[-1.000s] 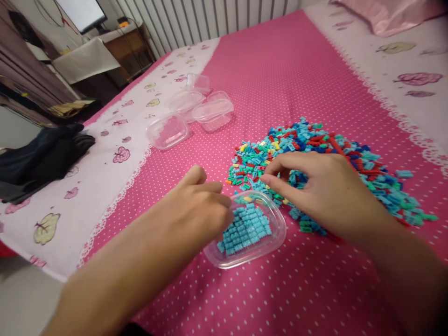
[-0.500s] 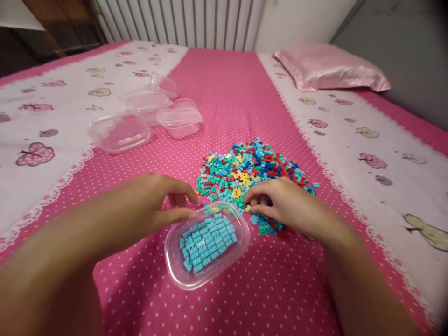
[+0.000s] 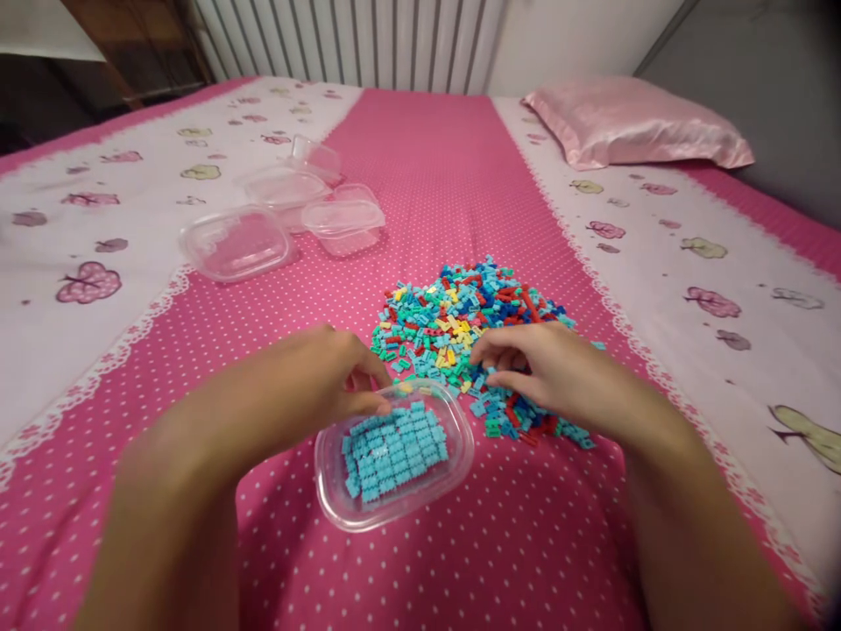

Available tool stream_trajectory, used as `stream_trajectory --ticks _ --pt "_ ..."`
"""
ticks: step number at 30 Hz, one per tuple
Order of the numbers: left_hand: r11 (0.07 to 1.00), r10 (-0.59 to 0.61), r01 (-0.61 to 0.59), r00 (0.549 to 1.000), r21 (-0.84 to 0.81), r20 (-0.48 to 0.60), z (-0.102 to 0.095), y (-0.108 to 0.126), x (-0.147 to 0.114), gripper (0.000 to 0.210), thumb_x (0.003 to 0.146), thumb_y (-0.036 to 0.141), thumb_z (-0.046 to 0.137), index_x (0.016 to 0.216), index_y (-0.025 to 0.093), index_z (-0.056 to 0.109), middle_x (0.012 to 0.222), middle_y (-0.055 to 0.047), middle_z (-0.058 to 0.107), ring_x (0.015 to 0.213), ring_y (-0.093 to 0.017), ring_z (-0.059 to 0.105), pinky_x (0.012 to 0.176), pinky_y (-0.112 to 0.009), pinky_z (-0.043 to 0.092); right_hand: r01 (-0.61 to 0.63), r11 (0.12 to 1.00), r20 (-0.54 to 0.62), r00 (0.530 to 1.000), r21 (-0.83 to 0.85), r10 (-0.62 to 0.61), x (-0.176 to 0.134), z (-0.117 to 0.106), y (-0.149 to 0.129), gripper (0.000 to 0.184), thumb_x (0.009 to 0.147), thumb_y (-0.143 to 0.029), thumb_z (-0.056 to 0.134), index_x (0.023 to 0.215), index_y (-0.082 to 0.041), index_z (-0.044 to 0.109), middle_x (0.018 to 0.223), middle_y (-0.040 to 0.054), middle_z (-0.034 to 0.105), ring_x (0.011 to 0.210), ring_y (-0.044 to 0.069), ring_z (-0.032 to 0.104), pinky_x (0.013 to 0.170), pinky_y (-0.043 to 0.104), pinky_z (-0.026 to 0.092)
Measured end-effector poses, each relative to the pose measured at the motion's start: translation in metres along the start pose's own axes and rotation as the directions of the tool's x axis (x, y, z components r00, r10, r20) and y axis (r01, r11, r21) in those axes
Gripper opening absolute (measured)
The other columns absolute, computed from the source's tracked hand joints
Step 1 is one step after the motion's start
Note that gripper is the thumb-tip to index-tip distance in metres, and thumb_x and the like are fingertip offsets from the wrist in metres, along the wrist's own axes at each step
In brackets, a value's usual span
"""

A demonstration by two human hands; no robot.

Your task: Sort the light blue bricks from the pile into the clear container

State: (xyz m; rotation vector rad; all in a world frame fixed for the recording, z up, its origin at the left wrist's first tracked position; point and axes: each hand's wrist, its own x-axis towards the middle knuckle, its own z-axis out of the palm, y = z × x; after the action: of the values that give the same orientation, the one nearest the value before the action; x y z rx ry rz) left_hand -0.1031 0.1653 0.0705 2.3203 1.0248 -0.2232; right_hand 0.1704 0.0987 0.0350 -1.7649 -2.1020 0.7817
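A clear plastic container sits in front of me, with light blue toy bricks packed in rows inside. My left hand is curled over its far left rim, thumb and fingertips drawn together above the bricks. Whatever is between those fingertips is too small to make out. To the right, my right hand reaches down at the near side of a pile of mixed toy bricks in blue, red, green and yellow. Its fingers are bent toward the thumb, among the bricks; what they grip is unclear.
Several clear plastic containers stand in a group at the far left. A pink pillow lies at the back right. Everything rests on a pink dotted bedspread, with a white radiator behind it.
My left hand has moved right, further over the container's far edge. My right hand has shifted slightly right and keeps its fingers bent at the pile. The view has shifted a little.
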Motion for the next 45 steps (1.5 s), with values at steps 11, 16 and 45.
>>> stream_trajectory --ticks 11,16,45 --pt "0.918 0.395 -0.322 0.786 0.229 -0.475 0.005 0.028 -0.009 0.009 0.094 0.023 0.071 0.098 0.029 0.067 0.09 0.012 0.072 0.085 -0.012 0.064 0.083 -0.029 0.037 0.214 0.593 -0.147 0.976 0.776 -0.16 0.01 0.019 -0.037 0.027 0.078 -0.012 0.08 0.098 -0.024 0.066 0.094 -0.0056 0.071 0.076 0.008 0.07 0.072 0.023 0.055" --pt "0.914 0.401 -0.315 0.803 0.257 -0.44 0.004 0.038 -0.014 0.008 0.094 0.02 0.072 0.095 0.028 0.071 0.091 0.009 0.073 0.085 -0.014 0.065 0.083 -0.034 0.032 0.189 0.476 -0.133 0.98 0.859 -0.15 0.011 0.032 -0.045 0.039 0.071 -0.007 0.084 0.096 -0.025 0.059 0.094 -0.0088 0.065 0.072 0.006 0.07 0.065 0.019 0.052" --pt "0.919 0.066 0.07 0.943 0.389 -0.326 0.048 0.054 -0.051 0.031 0.097 0.006 0.049 0.07 0.021 0.054 0.073 0.001 0.054 0.073 -0.018 0.049 0.089 -0.042 0.035 0.299 0.758 -0.3 0.943 0.579 -0.143 0.017 0.034 -0.018 0.033 0.085 -0.043 0.08 0.109 -0.028 0.063 0.105 0.0025 0.067 0.099 0.022 0.065 0.09 0.039 0.055"
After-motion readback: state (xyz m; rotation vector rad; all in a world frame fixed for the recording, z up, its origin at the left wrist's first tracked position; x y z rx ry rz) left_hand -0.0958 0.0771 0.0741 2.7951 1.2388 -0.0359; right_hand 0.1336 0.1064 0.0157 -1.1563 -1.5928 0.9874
